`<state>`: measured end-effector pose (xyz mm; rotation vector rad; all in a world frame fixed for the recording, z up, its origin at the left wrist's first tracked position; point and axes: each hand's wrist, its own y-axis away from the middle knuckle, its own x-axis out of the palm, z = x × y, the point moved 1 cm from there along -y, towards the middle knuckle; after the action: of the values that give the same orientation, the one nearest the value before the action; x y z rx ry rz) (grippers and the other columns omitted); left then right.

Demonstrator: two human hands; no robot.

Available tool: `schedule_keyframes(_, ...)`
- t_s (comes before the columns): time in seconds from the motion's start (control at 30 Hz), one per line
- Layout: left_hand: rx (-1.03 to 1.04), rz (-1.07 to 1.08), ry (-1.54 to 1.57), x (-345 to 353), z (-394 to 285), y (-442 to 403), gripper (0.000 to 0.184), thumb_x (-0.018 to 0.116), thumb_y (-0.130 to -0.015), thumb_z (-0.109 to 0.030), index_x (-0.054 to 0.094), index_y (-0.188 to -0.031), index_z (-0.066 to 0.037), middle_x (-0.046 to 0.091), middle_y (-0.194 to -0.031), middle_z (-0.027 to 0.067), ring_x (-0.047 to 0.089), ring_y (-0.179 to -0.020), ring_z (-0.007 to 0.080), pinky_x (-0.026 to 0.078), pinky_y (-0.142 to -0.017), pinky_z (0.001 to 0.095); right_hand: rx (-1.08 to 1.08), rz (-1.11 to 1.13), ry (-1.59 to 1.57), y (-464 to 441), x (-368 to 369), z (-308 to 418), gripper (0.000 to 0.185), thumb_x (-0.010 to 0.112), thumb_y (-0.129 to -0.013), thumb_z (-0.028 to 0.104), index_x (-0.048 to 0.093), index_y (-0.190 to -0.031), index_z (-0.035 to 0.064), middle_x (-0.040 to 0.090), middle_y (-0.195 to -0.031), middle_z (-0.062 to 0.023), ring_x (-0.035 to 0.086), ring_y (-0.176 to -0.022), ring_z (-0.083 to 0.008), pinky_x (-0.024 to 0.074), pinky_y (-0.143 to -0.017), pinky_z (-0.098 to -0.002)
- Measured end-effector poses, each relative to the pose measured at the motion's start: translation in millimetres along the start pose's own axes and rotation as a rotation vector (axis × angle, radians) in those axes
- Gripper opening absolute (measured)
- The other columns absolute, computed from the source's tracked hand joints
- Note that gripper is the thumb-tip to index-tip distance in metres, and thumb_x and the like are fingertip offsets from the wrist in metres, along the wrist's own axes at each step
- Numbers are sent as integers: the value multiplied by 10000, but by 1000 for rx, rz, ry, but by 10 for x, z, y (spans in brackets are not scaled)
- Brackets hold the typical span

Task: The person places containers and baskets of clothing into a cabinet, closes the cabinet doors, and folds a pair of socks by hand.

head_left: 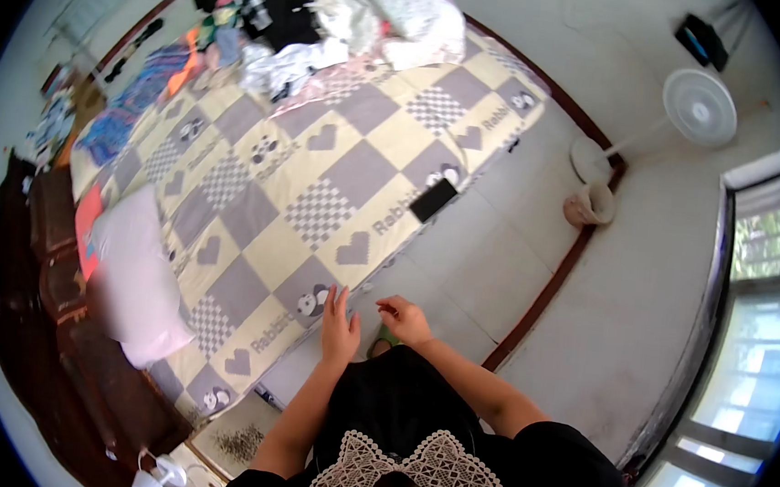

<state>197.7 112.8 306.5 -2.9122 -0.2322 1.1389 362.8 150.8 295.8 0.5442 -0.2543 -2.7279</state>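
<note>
My left hand (pixel 340 333) is raised at the near edge of the bed, fingers stretched out and holding nothing. Beside it, to the right, my right hand (pixel 406 322) has its fingers curled inward, and I see nothing in them. A gap separates the two hands. Under and beyond them lies the patterned bedsheet (pixel 255 210), with grey and cream squares, hearts and pandas. A black phone-like rectangle (pixel 433 200) rests flat at the bed's right edge, away from both hands.
Heaped clothes (pixel 334 19) cover the far end of the bed. A pale pillow (pixel 136 269) lies by the dark headboard (pixel 25 334). On the right, a white standing fan (pixel 699 107) and a pinkish bin (pixel 589 205) stand along the wall near a window (pixel 756 309).
</note>
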Motion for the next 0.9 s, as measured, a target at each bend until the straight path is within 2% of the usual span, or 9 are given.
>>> schedule_keyframes(0.1,3,190,18,288,-330,-452,532,580,-804,-55,394,-1301,-84,330,-1368,215,422,-1182,381,419,-914,398,120,-173,-59,6,-475,-76,221,588,-809,88,619,-1023,40,653,-917,-108,643,-842,-197,510,-744,-293)
schedule_keyframes(0.13,98,170,2,402,-415,-576,494,585,-805,-60,417,-1270,-76,348,-1356,206,452,-1151,364,423,-908,400,134,-221,-39,19,-589,-128,220,589,-818,98,617,-1027,33,657,-925,-116,646,-855,-198,511,-761,-290)
schedule_keyframes(0.23,213,233,-12,729,-579,-892,476,589,-803,-63,430,-1251,-74,363,-1344,201,467,-1128,364,428,-903,401,207,-310,-37,75,-844,-218,219,587,-820,98,618,-1023,21,659,-922,-115,646,-848,-203,511,-760,-295)
schedule_keyframes(0.43,285,373,-6,1300,-597,-1379,420,597,-797,-85,481,-1200,-65,384,-1324,202,474,-1101,360,427,-904,412,355,-353,-117,49,-1093,-374,224,598,-826,129,626,-1016,14,665,-918,-122,645,-836,-203,502,-753,-294)
schedule_keyframes(0.5,324,420,-37,1443,-563,-1596,402,601,-793,-86,500,-1181,-61,388,-1320,203,481,-1088,356,429,-899,412,387,-313,-77,-86,-1196,-392,230,600,-826,137,626,-1018,13,667,-902,-124,646,-816,-205,500,-752,-296)
schedule_keyframes(0.6,309,506,-72,1631,-575,-1892,389,612,-781,-90,527,-1159,-57,393,-1321,194,488,-1073,351,436,-890,412,413,-411,-37,-325,-1410,-308,202,594,-809,143,644,-973,36,656,-858,-128,649,-787,-224,503,-711,-318)
schedule_keyframes(0.7,307,574,-106,1759,-606,-2295,394,614,-781,-96,528,-1164,-61,390,-1330,188,485,-1078,352,437,-893,407,469,-380,27,-651,-1654,-215,219,588,-831,126,626,-1012,7,669,-880,-120,650,-814,-203,498,-744,-291)
schedule_keyframes(0.83,234,604,-76,1925,-739,-2791,375,621,-777,-102,549,-1145,-78,427,-1307,179,467,-1141,348,417,-930,397,392,-503,-81,-1019,-1886,-183,192,585,-816,129,645,-971,34,663,-854,-124,646,-780,-216,500,-717,-311)
schedule_keyframes(0.9,290,590,-125,2029,-831,-3010,376,622,-779,-105,549,-1148,-85,425,-1310,176,468,-1141,350,416,-934,403,424,-514,-207,-1154,-2011,-155,190,575,-826,123,641,-973,23,667,-865,-122,646,-777,-206,500,-725,-300)
